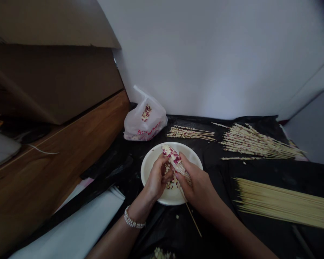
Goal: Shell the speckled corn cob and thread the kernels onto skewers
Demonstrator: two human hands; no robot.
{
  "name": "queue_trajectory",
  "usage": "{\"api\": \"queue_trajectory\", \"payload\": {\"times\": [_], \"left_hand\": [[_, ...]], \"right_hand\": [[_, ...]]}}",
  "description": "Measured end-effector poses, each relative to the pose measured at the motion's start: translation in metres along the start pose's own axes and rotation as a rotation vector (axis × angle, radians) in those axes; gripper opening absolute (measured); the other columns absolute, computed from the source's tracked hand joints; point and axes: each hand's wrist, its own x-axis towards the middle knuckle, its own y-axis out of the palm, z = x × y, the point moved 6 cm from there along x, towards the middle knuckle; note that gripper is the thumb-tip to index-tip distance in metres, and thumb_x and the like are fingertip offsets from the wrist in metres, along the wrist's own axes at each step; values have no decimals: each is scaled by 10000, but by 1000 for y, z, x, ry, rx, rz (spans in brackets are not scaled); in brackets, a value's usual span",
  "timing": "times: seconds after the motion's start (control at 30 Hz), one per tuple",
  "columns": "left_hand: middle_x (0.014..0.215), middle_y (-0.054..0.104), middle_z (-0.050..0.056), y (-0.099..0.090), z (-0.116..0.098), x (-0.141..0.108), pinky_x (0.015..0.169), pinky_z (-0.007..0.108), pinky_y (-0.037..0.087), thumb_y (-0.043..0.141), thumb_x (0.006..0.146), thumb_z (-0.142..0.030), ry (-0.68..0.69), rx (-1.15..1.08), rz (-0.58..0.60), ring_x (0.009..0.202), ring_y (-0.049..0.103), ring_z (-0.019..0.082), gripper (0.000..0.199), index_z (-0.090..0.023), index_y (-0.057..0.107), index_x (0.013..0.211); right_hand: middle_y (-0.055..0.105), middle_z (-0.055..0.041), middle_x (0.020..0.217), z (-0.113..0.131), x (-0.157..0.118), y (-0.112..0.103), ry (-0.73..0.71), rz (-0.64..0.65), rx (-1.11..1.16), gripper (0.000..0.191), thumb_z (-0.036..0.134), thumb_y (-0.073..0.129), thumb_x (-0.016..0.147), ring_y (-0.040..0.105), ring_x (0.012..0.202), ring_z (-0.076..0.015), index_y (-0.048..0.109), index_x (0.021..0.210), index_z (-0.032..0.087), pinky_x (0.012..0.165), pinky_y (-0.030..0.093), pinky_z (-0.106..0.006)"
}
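Note:
Over a white bowl [145,169], my right hand [196,180] is wrapped round a corn cob [175,158] with white and purple kernels. Part of the cob is bare of kernels. My left hand [157,176] has its fingers curled against the cob's left side; its fingertips are partly hidden. Loose kernels [173,184] lie in the bowl beneath. A thin wooden skewer [193,217] slants from under my right hand over the bowl's near rim; its upper end is hidden.
Behind the bowl stands a white plastic bag [145,124] of kernels. Skewers threaded with kernels lie in a small bunch [185,133] and a larger pile [248,142]. Bare skewers [283,201] lie at right on black plastic sheeting [218,230]. A cardboard box [70,82] stands at left.

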Motion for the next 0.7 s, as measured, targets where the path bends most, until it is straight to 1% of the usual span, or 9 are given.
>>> {"api": "queue_trajectory", "payload": {"times": [0.2,0.27,0.33,0.4,0.47,0.53,0.63,0.7], "left_hand": [[575,461,-80,-2,2,0,388,163,137,633,683,-326,-26,-32,-29,370,221,19,269,-193,495,873],[579,466,-81,-2,2,0,388,162,141,635,677,-315,-31,-40,-32,369,224,18,268,-196,488,868],[582,467,-82,-2,1,0,389,162,143,638,675,-318,-25,-47,-32,369,230,16,266,-197,477,850],[569,445,-88,-2,0,0,388,164,148,634,668,-319,-13,-49,-40,369,235,18,261,-199,463,825],[549,415,-95,-2,1,0,389,168,149,616,656,-309,-7,-38,-56,368,234,23,250,-202,459,818],[528,386,-103,-2,1,-1,394,173,145,592,631,-256,7,-6,-83,370,228,29,251,-205,473,846],[503,340,-115,-4,0,-3,404,184,129,554,589,-164,51,50,-131,375,222,37,311,-212,489,889],[501,331,-114,-4,0,-4,411,191,128,547,580,-146,61,68,-129,380,224,38,309,-213,488,876]], "right_hand": [[676,-188,1223,0,-3,4,29,40,-40,579,235,438,975,645,1147,-325,332,1539,153,952,536,-544],[679,-178,1209,0,-3,4,29,43,-37,581,237,439,975,649,1135,-322,330,1542,168,944,542,-535],[675,-185,1210,0,-3,4,29,47,-30,579,243,441,974,653,1129,-324,340,1537,154,936,549,-525],[669,-196,1222,0,-2,4,37,54,-26,576,244,440,975,656,1124,-330,345,1534,140,931,553,-528],[665,-195,1242,1,-2,4,44,58,-19,572,235,439,976,659,1127,-327,348,1535,154,939,549,-529],[663,-190,1265,4,-2,4,29,50,5,569,223,442,973,657,1143,-316,355,1532,165,956,546,-516],[657,-200,1289,6,-1,3,0,34,35,569,228,449,967,648,1171,-312,359,1522,140,957,551,-503],[658,-209,1291,5,-1,3,-7,27,33,564,236,447,968,648,1172,-316,363,1514,125,942,558,-509]]}}
